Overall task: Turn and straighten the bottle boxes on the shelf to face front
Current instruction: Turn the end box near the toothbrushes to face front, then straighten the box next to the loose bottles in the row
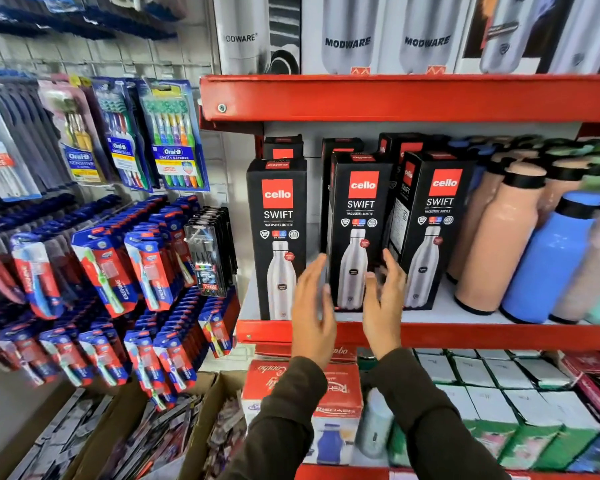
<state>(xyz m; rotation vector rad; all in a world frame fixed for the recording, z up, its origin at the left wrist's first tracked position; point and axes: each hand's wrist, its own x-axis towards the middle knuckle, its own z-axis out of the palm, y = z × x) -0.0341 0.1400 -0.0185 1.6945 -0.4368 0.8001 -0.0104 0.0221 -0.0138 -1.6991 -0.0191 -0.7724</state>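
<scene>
Three black bottle boxes with red logos stand in the front row of the red shelf [499, 336]: a left box [278, 216] facing front, a middle box [359, 209] facing front, and a right box [437, 209] turned slightly so its left side shows. More black boxes [395, 143] stand behind them. My left hand [312, 306] is at the lower left edge of the middle box, fingers spread. My right hand [383, 299] is at its lower right edge, fingers spread. Both hands flank the box; I cannot tell whether they touch it.
Loose peach bottles [499, 237] and blue bottles [551, 258] fill the shelf right of the boxes. Silver bottle boxes [347, 32] stand on the shelf above. Toothbrush packs [125, 265] hang on the wall at left. Red cartons [305, 386] and white boxes [499, 393] lie on the shelf below.
</scene>
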